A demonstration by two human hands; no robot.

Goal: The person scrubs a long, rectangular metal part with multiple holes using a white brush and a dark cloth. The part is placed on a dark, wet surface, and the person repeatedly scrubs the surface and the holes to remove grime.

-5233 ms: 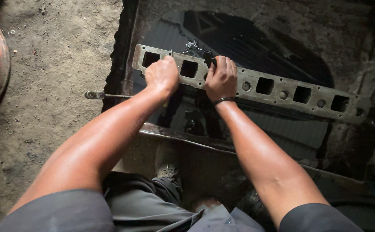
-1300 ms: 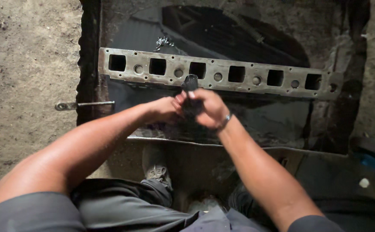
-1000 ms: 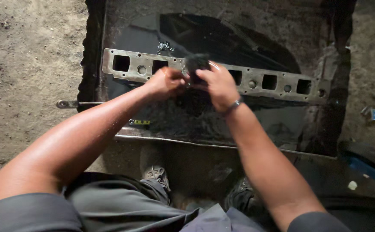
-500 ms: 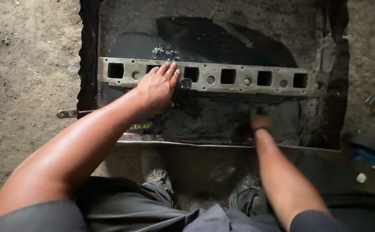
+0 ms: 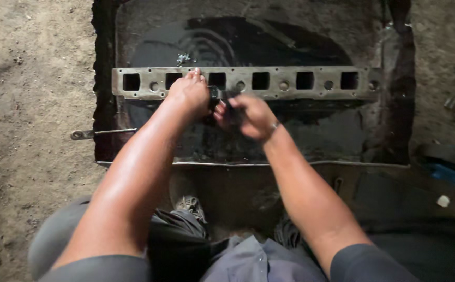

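Note:
A long grey metal plate (image 5: 290,82) with several square ports and round holes lies across a shallow tray of black oily liquid (image 5: 321,133). My left hand (image 5: 190,94) rests on the plate's left part, fingers spread over one port. My right hand (image 5: 247,116) is just below the plate's front edge, closed on a small dark wet object (image 5: 221,97) that looks like a brush or rag; its exact kind is blurred. The two hands nearly touch.
The tray's dark rim (image 5: 102,104) borders sandy ground (image 5: 34,78) on the left. A thin metal rod (image 5: 102,133) sticks out of the tray's left side. My shoe (image 5: 188,204) shows below the tray's front edge. A blue item (image 5: 454,177) lies at right.
My right hand has come up from the liquid at the tray's right-front, back beside my left hand with the dark object. My left hand stays on the plate.

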